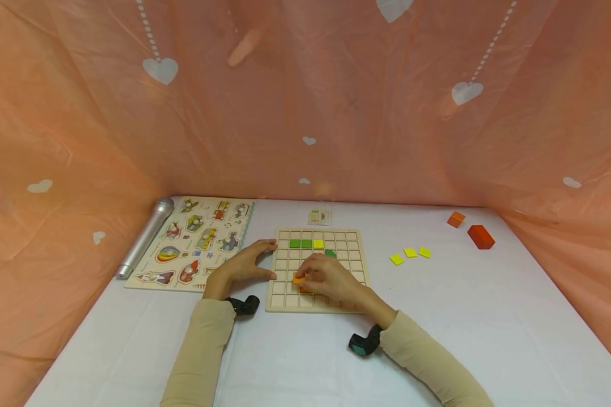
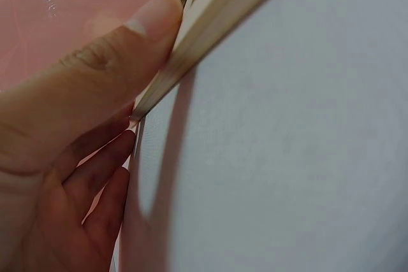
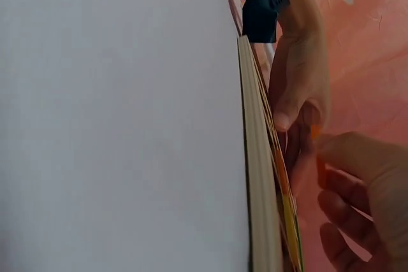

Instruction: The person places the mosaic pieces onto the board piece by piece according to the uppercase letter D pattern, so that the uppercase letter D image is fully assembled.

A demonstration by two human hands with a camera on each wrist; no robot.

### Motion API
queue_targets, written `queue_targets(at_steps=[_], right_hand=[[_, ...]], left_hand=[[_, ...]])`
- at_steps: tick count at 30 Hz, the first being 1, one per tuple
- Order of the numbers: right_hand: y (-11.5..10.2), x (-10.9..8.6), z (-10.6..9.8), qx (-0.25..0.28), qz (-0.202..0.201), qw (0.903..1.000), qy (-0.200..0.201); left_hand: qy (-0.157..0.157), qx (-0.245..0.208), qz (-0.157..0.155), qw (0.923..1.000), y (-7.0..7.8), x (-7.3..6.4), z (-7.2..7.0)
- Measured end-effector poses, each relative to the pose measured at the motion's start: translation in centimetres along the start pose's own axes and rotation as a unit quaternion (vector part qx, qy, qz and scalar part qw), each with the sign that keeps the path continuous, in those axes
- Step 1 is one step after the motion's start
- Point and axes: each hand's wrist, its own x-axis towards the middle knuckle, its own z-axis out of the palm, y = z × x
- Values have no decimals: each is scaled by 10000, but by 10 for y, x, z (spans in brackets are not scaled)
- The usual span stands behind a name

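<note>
A wooden grid board (image 1: 310, 310) lies between the hands. My right hand (image 1: 333, 280) pinches an orange tile (image 1: 297, 279) just above its lower-left squares; the tile (image 3: 321, 171) also shows between thumb and fingers in the right wrist view. Partly under that hand is another orange piece (image 1: 304, 290). My left hand (image 1: 241, 264) rests at the board's left edge, fingers extended, its thumb against the wooden side (image 2: 210, 27) in the left wrist view. Two green tiles (image 1: 301, 243) and a yellow tile (image 1: 318, 243) sit in an upper row. A green piece (image 1: 331, 253) is partly covered by the right hand.
Three yellow tiles (image 1: 410, 252) lie right of the board, with an orange block (image 1: 456, 219) and a red block (image 1: 481, 237) farther off. A small patterned card (image 1: 319, 217) lies behind the board. At left are a picture puzzle (image 1: 183, 249) and a silver microphone (image 1: 145, 240).
</note>
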Motion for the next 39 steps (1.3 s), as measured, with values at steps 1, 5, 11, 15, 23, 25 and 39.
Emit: queue_targets(at_steps=[1,5,11,15,23,25,39], right_hand=[[0,1,3,-33,44,10000,-35],[0,2,12,-98,112,9998,-139],[2,2,19,-210,66,9996,-190],[3,3,21,-259,76,9995,-152],[2,2,17,-442,94,9988,-168],[4,2,11,-350,118,9992,-128],[34,-39,-78,289,971,9915,819]], left_hand=[[3,0,4,10000,0,0,0],[12,-7,29,10000,1,0,0],[13,38,60,10000,-1,0,0],[-4,31,59,10000,-1,0,0],[2,8,41,10000,-1,0,0],[-9,27,46,10000,-2,1,0],[-51,14,-39,10000,-2,1,0]])
